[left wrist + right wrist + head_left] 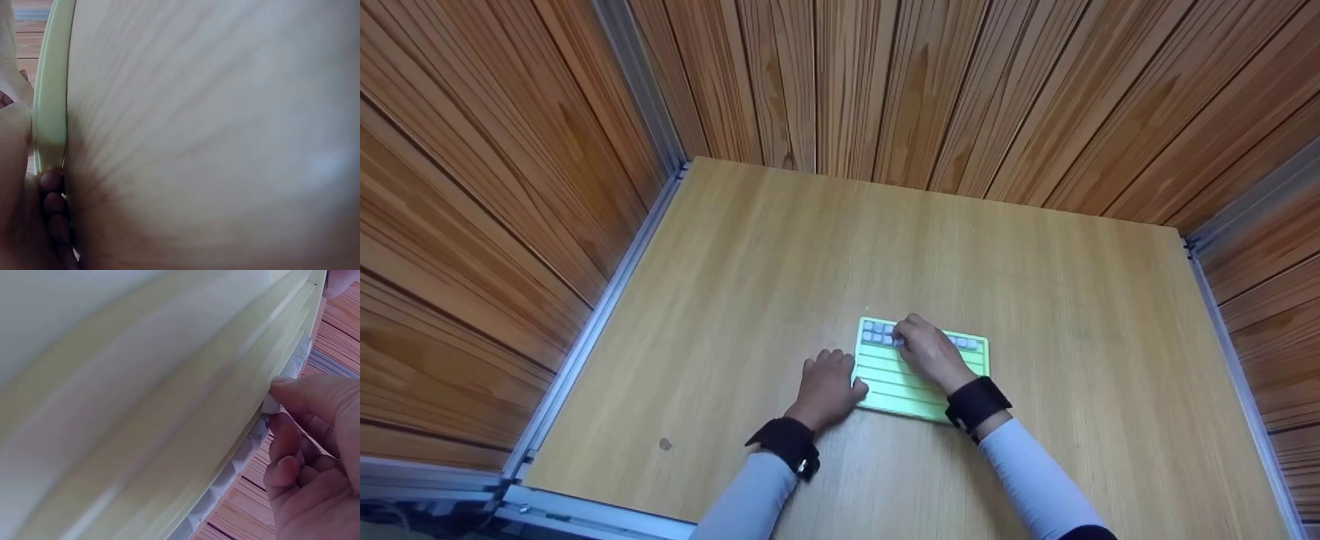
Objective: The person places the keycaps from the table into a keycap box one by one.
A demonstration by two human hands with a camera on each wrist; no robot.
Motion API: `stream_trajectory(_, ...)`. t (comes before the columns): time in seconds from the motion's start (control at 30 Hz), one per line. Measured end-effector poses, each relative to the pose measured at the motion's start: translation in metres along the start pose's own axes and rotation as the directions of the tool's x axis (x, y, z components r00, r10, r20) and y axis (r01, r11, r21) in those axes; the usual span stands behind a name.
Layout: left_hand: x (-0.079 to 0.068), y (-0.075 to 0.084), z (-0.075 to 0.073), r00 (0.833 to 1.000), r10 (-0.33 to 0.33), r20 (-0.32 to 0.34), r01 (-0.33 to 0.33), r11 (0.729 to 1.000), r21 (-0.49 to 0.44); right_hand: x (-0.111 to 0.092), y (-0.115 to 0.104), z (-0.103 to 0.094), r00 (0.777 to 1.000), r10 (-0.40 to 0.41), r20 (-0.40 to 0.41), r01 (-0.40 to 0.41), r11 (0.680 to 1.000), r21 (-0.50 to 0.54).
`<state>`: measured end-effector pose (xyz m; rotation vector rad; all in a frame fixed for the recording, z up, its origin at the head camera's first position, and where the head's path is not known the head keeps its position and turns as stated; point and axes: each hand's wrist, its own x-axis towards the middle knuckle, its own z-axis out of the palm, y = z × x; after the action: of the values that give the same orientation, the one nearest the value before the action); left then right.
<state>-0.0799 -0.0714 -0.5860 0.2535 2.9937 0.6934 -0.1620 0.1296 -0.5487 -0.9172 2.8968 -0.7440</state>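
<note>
A light green ridged tray (pixel 904 386) lies on the table with two rows of small pale grey keycaps (pixel 877 331) along its far side. My right hand (pixel 934 352) reaches over these rows. In the right wrist view its thumb and index finger pinch a white keycap (pixel 271 405) at the row, the other fingers curled below. My left hand (pixel 826 386) grips the tray's left edge, the thumb over its surface and the fingers along the outside. The left wrist view shows those fingertips (pixel 54 202) low against the table at the tray's end.
The wooden table (pixel 780 262) is bounded by plank walls (pixel 847 90) at the back and sides, with metal rails (pixel 600 330) along the edges. A small dark spot (pixel 665 444) marks the table at the front left.
</note>
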Motion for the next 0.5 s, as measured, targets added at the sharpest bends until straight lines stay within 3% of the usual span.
stream_trajectory(0.5,-0.0005,-0.0029,0.0046,1.000,-0.002,-0.020,0.001,0.999,-0.033,-0.0045,-0.0008,-0.0064,0.999,-0.038,-0.033,0.038,0.999,0.000)
